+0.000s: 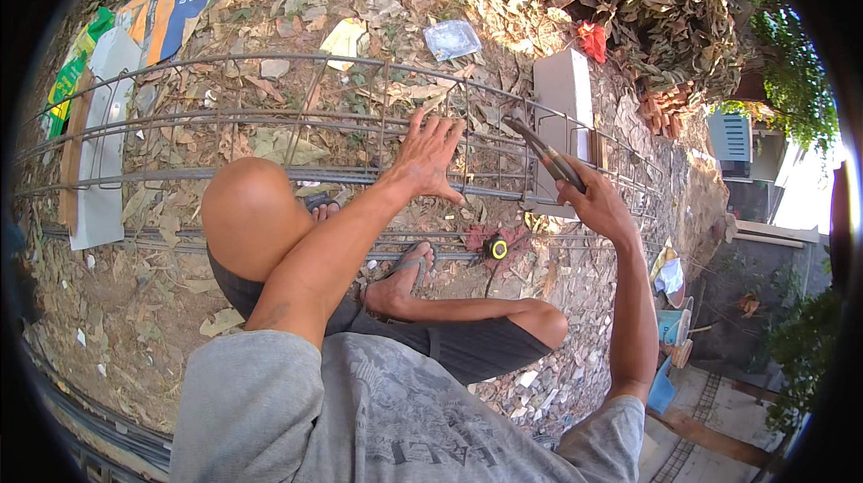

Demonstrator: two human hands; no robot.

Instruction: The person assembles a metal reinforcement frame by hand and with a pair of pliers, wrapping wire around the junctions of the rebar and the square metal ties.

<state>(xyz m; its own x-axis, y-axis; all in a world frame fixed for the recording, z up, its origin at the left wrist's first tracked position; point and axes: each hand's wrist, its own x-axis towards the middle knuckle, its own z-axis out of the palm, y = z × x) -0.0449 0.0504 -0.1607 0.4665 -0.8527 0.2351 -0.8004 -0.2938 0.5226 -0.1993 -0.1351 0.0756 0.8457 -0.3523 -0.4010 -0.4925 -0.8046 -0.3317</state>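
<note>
A rusty rebar cage (346,176), long bars tied with thin stirrups, stretches from left to right in front of me. My left hand (421,158) reaches over its middle, fingers spread and holding nothing, beside a stirrup. In my right hand (593,204) is a pair of pincers (544,149) with dark handles. Their jaws point up and left over the cage, apart from my left hand. Whether the jaws touch a bar I cannot tell. A black and yellow tape measure (496,248) lies on something dark red, below the cage and between my hands.
Pale blocks prop the cage at the right (559,92) and left (101,141). More bars run along the ground near my feet. Dry leaves and rubble cover the soil. A clear plastic tray (452,39) and printed sacks (184,7) lie beyond; a blue bucket (671,326) stands right.
</note>
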